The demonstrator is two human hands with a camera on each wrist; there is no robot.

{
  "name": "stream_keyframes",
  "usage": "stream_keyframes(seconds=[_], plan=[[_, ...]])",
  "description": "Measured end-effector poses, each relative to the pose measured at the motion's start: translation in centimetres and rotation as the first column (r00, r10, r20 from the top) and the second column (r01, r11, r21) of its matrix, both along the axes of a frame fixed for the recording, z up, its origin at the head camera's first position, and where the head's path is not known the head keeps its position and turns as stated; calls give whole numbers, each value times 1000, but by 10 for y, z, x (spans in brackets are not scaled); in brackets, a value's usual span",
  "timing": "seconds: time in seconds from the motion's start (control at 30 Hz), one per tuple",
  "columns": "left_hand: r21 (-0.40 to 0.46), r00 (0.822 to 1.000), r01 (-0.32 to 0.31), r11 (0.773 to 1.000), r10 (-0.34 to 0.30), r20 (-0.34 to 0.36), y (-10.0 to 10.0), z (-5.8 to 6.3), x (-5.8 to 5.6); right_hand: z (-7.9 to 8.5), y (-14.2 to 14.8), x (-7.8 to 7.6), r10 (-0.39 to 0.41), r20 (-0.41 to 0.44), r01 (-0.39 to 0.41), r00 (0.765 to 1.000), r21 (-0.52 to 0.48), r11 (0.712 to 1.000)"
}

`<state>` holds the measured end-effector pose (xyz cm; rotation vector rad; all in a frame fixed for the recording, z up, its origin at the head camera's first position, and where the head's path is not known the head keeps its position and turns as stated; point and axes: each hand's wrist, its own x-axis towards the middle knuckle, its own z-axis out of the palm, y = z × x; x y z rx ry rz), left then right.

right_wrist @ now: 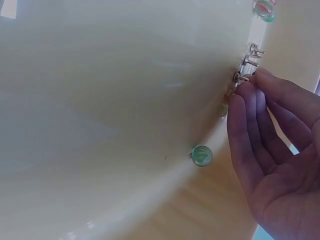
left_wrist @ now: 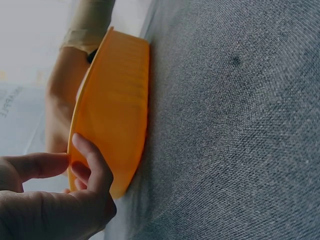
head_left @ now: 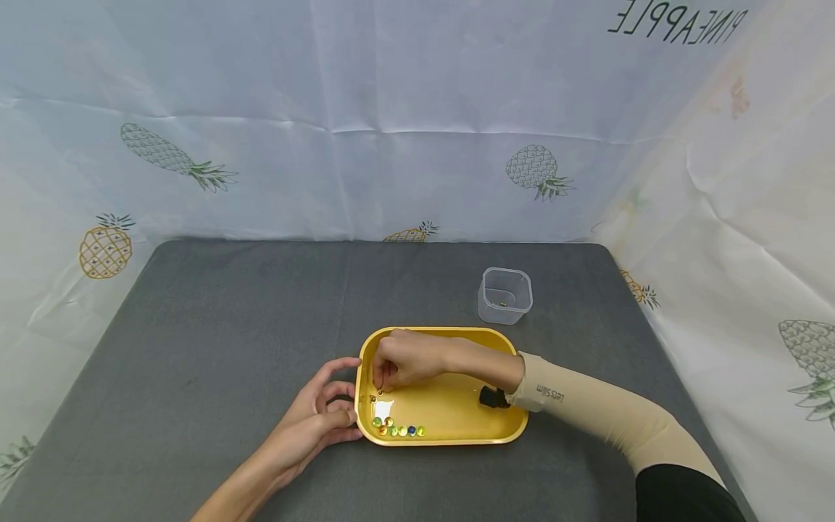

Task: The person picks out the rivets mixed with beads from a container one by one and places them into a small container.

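A yellow oval tray (head_left: 450, 406) lies on the grey table. My left hand (head_left: 320, 413) rests against its left end, fingers spread along the rim and outer wall; up close, fingertips touch the orange-looking tray wall (left_wrist: 112, 100). Inside, my right hand (head_left: 407, 359) reaches down at the left end. There the right thumb and fingertips (right_wrist: 265, 72) come together in a pinch at small metal thumbtacks (right_wrist: 248, 61); what lies between them is mostly hidden. Several colored glass marbles (head_left: 402, 431) line the tray's front left corner, and a green marble (right_wrist: 202, 156) sits near the hand.
A clear plastic container (head_left: 504, 296) stands behind the tray to the right, with a few small gold-colored pieces at its bottom. Black wrist gear (head_left: 493, 397) hangs beneath the right sleeve, over the tray. A pineapple-print curtain (head_left: 365, 174) rises behind the table.
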<state>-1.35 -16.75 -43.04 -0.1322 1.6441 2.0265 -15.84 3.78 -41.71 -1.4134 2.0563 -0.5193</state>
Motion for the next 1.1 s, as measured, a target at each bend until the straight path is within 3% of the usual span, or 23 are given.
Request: stream_keyframes(seconds=[0.43, 1.1], plan=[[-14, 1000, -1, 1000, 2, 8, 0, 0, -1, 12, 4, -1, -21, -8, 21, 1000, 7, 1000], [-22, 1000, -6, 1000, 6, 23, 0, 1, -1, 34, 16, -7, -68, 27, 70, 997, -92, 993]])
